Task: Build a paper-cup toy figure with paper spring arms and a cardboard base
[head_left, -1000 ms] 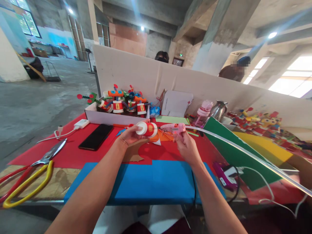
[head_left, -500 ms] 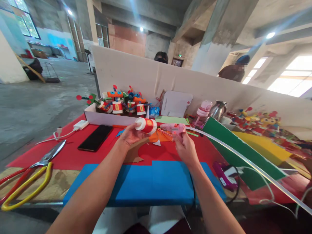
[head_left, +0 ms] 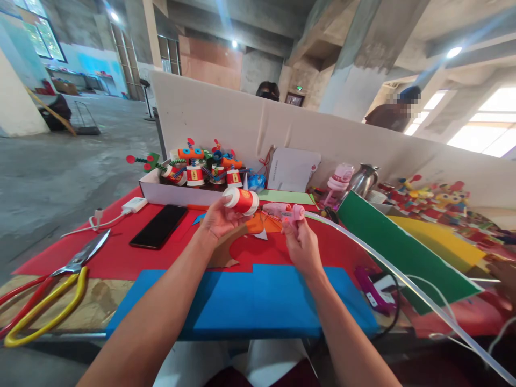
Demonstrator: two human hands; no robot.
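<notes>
A red and white paper cup [head_left: 245, 202] lies tilted on its side in my left hand [head_left: 219, 219], whose fingers wrap round its base end and underside. My right hand [head_left: 303, 243] grips a pink glue gun [head_left: 278, 210] by its handle, and the nozzle points left at the cup's rim. The two are very close; I cannot tell whether they touch. A long clear glue stick [head_left: 374, 248] runs out of the gun's back and curves down to the right. Below my hands lie brown and orange paper scraps [head_left: 224, 252] on the red sheet [head_left: 193, 258].
Large scissors [head_left: 72, 269] and a black phone [head_left: 158, 227] lie at left. Behind stands a white box [head_left: 169, 194] of paper-cup figures [head_left: 195, 176]. Blue sheets [head_left: 242, 306] cover the front edge. On the right are a green board [head_left: 403, 252], a purple device [head_left: 374, 290] and a steel jug [head_left: 365, 181].
The cup has risen slightly and tilted in my left hand. The glue gun has shifted a little to the left, nearer the cup's rim. Both hands keep their hold.
</notes>
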